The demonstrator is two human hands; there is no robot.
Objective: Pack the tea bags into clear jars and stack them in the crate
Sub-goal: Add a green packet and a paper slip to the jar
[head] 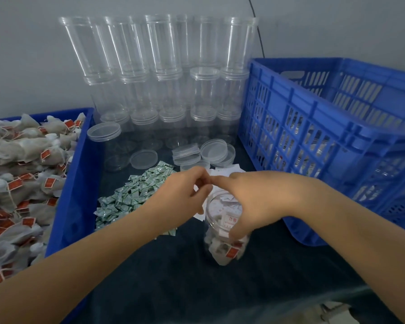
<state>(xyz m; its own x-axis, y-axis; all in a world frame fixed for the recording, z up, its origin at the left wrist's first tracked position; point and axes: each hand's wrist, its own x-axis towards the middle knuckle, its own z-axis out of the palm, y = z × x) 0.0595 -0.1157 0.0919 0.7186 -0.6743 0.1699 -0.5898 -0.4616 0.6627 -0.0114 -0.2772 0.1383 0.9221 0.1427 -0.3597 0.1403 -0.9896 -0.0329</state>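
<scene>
I see two bare forearms reaching in from the near edge over a dark cloth-covered table [173, 277]. My right hand [250, 202] is wrapped around the rim of a clear jar [222, 244] standing upright near the middle of the table, thumb curled against its near wall; the jar is packed with tea bags and a white slip with red print. My left hand [185, 190] hovers just left of the jar mouth, fingertips pinched together and meeting the right index finger; whether it holds anything I cannot tell. To the left, a blue tray [75, 183] is heaped with tea bags [21, 178] bearing red tags. Between tray and jar lies a pile of small green-and-white sachets [136, 195]. Farther back stand stacked empty jars [164, 73] and loose clear lids [143, 159]. On the right sits a blue slatted crate [325, 136], with jars dimly visible through its slats.
</scene>
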